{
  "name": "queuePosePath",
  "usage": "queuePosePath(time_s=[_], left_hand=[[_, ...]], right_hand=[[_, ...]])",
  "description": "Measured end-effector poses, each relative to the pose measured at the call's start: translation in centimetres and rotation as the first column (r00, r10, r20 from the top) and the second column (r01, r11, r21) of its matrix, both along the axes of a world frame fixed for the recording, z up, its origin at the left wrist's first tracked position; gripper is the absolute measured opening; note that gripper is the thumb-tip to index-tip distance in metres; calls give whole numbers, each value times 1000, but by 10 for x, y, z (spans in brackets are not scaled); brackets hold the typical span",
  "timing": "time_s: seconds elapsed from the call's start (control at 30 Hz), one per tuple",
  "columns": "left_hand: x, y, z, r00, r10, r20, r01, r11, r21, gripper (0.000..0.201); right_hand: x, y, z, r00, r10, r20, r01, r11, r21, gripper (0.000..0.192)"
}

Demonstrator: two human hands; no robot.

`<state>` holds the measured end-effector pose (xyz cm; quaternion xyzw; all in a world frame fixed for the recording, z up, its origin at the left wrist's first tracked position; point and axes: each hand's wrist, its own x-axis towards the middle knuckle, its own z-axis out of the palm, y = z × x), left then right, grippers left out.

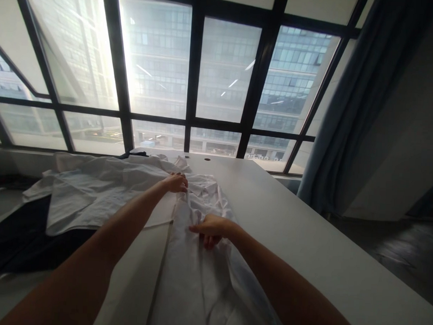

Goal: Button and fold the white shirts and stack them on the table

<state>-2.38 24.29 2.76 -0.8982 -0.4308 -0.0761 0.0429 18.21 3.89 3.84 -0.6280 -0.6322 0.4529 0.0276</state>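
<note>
A long white garment point(184, 270) lies lengthwise on the white table, wrinkled at its far end and smoother nearer to me. Its exact kind is hard to make out. At the far part, my left hand point(176, 182) pinches the cloth along its left side, fingers closed. Closer to me, my right hand point(212, 226) grips the garment's middle, with the thumb pointing left and the fingers curled under into the fabric. Left of my left hand, several white garments point(91, 186) are spread in a loose, overlapping heap.
Dark cloth point(25, 231) lies beneath the white heap on the left. The white table point(271, 221) extends to the right and has two round dark holes near its far edge. Behind it rise black-framed windows point(159, 61). A blue curtain point(346, 115) hangs at the right.
</note>
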Motion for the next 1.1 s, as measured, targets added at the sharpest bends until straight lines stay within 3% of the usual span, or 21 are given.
queuePosePath(time_s=[0.07, 0.13, 0.2, 0.27, 0.33, 0.43, 0.53, 0.67, 0.77, 0.9, 0.97, 1.03, 1.1], left_hand=[[4, 2, -5, 998, 38, 44, -38, 999, 11, 45], [4, 5, -10, 987, 108, 117, -109, 994, 5, 47], [1, 9, -12, 962, 203, 183, -202, 979, -28, 40], [-1, 13, -14, 936, 280, 212, -269, 960, -77, 35], [-1, 15, -16, 925, 316, 210, -296, 948, -120, 33], [6, 15, -18, 911, 346, 225, -324, 937, -128, 31], [20, 9, -21, 900, 351, 257, -344, 936, -73, 27], [39, -4, -26, 924, 300, 236, -319, 947, 46, 24], [48, -17, -26, 942, 275, 194, -296, 951, 91, 20], [54, -42, -28, 942, 286, 174, -310, 943, 125, 38], [55, -56, -36, 945, 303, 123, -313, 947, 70, 47], [54, -68, -47, 949, 311, 48, -310, 950, -26, 61], [53, -75, -57, 949, 316, 0, -314, 942, -118, 70]], right_hand=[[-1, 5, 3, 986, -17, 164, -17, 978, 206, 43], [-5, 11, 3, 967, -74, 244, -45, 893, 448, 44], [-9, 15, -2, 968, -94, 231, -57, 818, 572, 35], [-11, 19, -7, 982, -85, 167, -30, 808, 588, 20], [-11, 21, -11, 995, -90, 52, 48, 844, 535, 16], [-7, 22, -17, 982, -142, -125, 183, 883, 432, 28], [-5, 22, -25, 980, -144, -140, 192, 871, 451, 38], [-7, 16, -34, 997, -76, 14, 51, 786, 616, 32], [-8, 7, -30, 987, -47, 157, -75, 720, 690, 31], [3, 4, -19, 951, -77, 300, -191, 616, 764, 38], [11, 8, -20, 922, -80, 379, -237, 658, 714, 51], [17, 16, -27, 895, -39, 445, -262, 761, 594, 67], [20, 23, -37, 888, 4, 461, -262, 827, 497, 76]])
